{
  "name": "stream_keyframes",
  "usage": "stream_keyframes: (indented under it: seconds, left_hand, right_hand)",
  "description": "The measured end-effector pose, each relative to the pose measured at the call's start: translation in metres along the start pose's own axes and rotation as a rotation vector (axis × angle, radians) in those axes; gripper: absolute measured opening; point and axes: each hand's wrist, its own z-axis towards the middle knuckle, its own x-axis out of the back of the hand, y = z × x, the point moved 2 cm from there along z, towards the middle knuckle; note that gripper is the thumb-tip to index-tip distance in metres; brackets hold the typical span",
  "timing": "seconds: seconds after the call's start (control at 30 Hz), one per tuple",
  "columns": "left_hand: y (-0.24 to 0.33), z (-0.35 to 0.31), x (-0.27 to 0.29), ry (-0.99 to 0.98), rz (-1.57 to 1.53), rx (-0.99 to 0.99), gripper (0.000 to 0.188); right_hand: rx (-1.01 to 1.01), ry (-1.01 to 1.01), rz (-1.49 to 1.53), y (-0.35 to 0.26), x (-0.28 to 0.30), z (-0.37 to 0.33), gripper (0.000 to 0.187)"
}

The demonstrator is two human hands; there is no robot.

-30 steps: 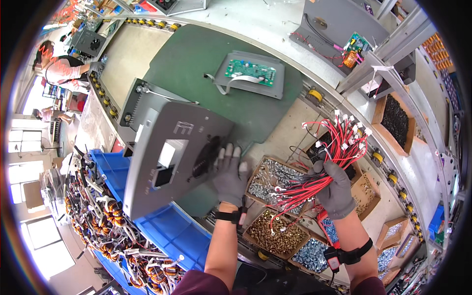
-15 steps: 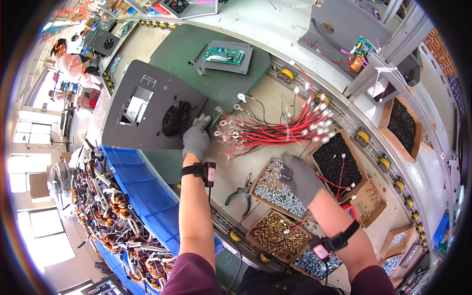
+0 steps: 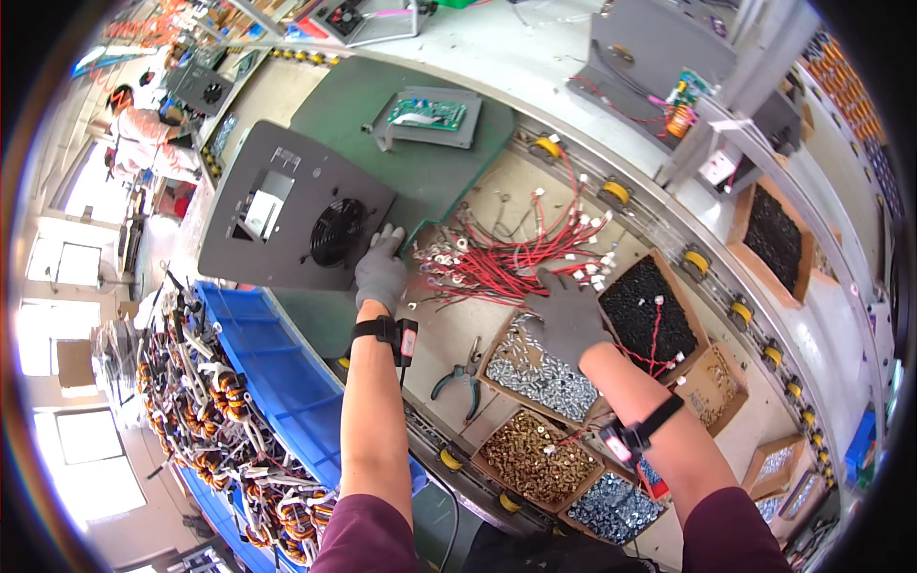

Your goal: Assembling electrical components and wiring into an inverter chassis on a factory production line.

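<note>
My gloved left hand [image 3: 382, 273] is closed on the right edge of a dark grey metal panel [image 3: 272, 181], beside its round black fan [image 3: 339, 232]. The panel also has a rectangular cutout. To the right lies a loose bundle of red and black wires [image 3: 506, 263], with ring terminals at the left ends and white connectors at the right. My gloved right hand [image 3: 570, 313] is open at the near right side of the bundle, fingers apart. It hangs partly over a cardboard box of silver screws [image 3: 544, 377]. Whether its fingertips touch the wires I cannot tell.
Pliers [image 3: 460, 382] lie left of the screws. Nearby stand boxes of brass fittings [image 3: 535, 456] and black screws [image 3: 645, 310]. A circuit board [image 3: 427, 115] sits in a grey tray farther off. A blue bin [image 3: 277, 372] with wired coils stands left; rollers [image 3: 616, 194] run behind the wires.
My right hand has moved up and left to the wire bundle, its fingers now spread more. The bundle has settled lower and flatter. My left hand stays on the panel.
</note>
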Motion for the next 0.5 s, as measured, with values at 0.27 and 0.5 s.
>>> stream_keyframes:
  seconds: [0.27,0.5]
  left_hand:
    - [0.033,-0.053,-0.017,-0.084,0.007,-0.037,0.052]
    - [0.138,-0.171,-0.041,-0.269,0.067,-0.130,0.047]
  right_hand:
    - [-0.320,0.307,0.284,0.064,0.060,-0.230,0.024]
    - [-0.752,0.092,0.427,0.061,-0.011,-0.509,0.024]
